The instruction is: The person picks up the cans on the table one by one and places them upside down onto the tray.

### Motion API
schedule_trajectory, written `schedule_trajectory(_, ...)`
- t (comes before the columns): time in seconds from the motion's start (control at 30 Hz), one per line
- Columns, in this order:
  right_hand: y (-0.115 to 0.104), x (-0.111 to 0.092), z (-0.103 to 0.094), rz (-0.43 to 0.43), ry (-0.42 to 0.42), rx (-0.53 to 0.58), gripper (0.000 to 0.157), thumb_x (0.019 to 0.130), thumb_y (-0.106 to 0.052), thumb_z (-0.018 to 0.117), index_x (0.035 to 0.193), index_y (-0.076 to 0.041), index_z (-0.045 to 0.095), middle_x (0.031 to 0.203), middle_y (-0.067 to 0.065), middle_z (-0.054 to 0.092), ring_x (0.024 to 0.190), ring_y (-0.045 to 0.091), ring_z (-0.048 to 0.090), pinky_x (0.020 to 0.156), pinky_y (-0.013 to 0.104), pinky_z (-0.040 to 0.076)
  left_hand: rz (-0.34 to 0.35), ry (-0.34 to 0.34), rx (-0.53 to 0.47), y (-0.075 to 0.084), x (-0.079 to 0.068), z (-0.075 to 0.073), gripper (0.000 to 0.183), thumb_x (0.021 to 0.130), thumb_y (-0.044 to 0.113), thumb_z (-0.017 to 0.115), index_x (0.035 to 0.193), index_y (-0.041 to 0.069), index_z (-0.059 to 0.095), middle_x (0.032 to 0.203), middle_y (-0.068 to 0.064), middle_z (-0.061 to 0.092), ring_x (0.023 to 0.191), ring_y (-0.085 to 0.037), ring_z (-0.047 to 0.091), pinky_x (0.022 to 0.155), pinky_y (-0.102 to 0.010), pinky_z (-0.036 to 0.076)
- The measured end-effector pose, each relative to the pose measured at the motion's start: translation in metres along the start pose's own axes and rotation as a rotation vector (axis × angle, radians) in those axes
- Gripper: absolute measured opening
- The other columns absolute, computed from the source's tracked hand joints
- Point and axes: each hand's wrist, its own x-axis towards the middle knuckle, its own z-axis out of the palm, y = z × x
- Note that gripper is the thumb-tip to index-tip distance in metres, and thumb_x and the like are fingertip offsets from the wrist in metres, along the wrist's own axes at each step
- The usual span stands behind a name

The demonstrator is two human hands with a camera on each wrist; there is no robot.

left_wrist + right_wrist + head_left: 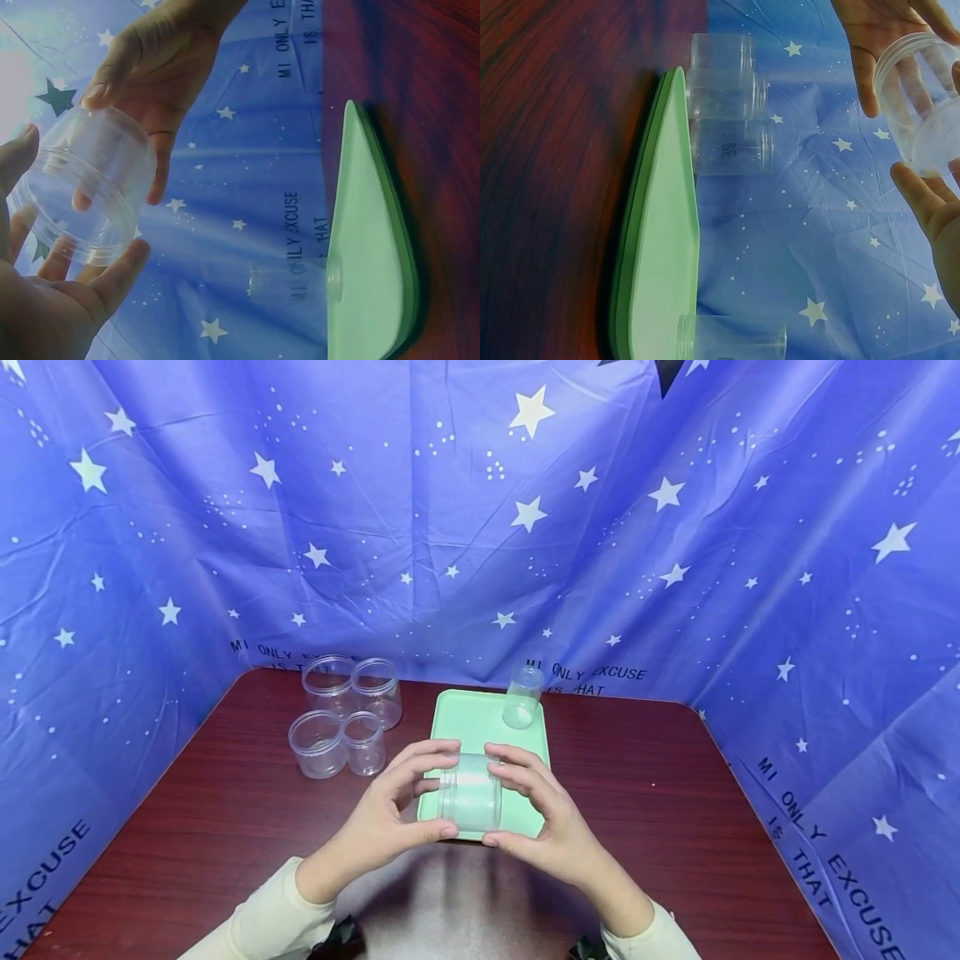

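Observation:
A clear plastic jar lies on its side in the air between both hands, over the pale green tray. My left hand grips its threaded, open end, with thumb at the near side and fingers at the far side. On the base end, my right hand holds it in the same way, fingers curved round the wall. In the left wrist view the jar is well above the tray. A narrower clear jar stands on the tray's far right corner.
Several clear open jars of different sizes stand grouped on the dark red wooden table, left of the tray. Behind and at both sides hangs a blue star-patterned cloth, close to the table's back edge.

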Motion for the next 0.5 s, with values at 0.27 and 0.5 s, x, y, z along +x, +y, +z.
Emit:
schedule_trajectory(0.27, -0.0004, 0.0002, -0.0009, -0.013, 0.015, 0.001, 0.071, 0.082, -0.008, 0.087, 0.141, 0.004, 0.05, 0.148, 0.032, 0.042, 0.138, 0.036, 0.047, 0.109, 0.034, 0.05, 0.002, -0.005, 0.015, 0.0011, 0.0012, -0.0027, 0.068, 0.076, -0.012, 0.083, 0.138, -0.002, 0.055, 0.15, -0.019, 0.045, 0.138, -0.026, 0.049, 0.105, -0.037, 0.053)
schedule_trajectory(0.5, 0.0004, -0.0001, -0.0029, -0.024, 0.017, 0.004, 0.071, 0.08, -0.005, 0.087, 0.14, 0.006, 0.05, 0.146, 0.035, 0.042, 0.137, 0.036, 0.048, 0.109, 0.034, 0.05, -0.004, -0.005, 0.021, 0.0023, 0.0017, -0.0044, 0.069, 0.077, -0.012, 0.082, 0.139, 0.0, 0.055, 0.151, -0.018, 0.045, 0.138, -0.026, 0.05, 0.105, -0.039, 0.053)
